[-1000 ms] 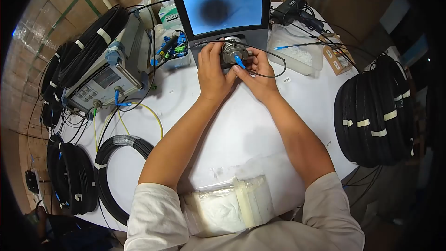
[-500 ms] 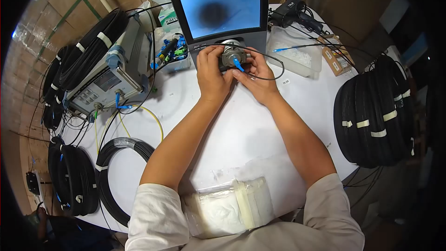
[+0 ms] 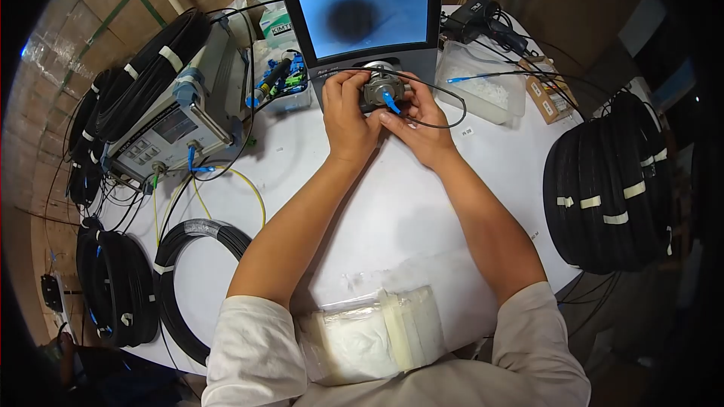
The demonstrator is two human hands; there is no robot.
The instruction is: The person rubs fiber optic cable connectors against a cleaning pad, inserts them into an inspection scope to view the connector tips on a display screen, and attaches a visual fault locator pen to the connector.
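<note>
A fiber inspection microscope with a monitor (image 3: 362,11) stands at the back of the table. Its screen shows a blurred dark round spot on blue. Below the screen sits its round metal connector mount (image 3: 375,93), with a blue fiber connector (image 3: 391,101) plugged into the front. A thin black cable (image 3: 461,105) loops from the connector to the right and back over the mount. My left hand (image 3: 347,120) is closed around the mount's left side. My right hand (image 3: 424,126) grips the right side, thumb just below the blue connector; some of its fingers are hidden.
Left stands a test instrument (image 3: 170,136) with black cable coils on top. More coils (image 3: 200,230) lie at front left, and a large bundle (image 3: 611,181) at right. A clear tray (image 3: 483,102), a heat gun (image 3: 479,19) and a wrapped white packet (image 3: 369,339) surround my arms.
The whole view has shifted very slightly. Both hands stay on the mount, and the dark spot on the screen looks slightly sharper-edged.
</note>
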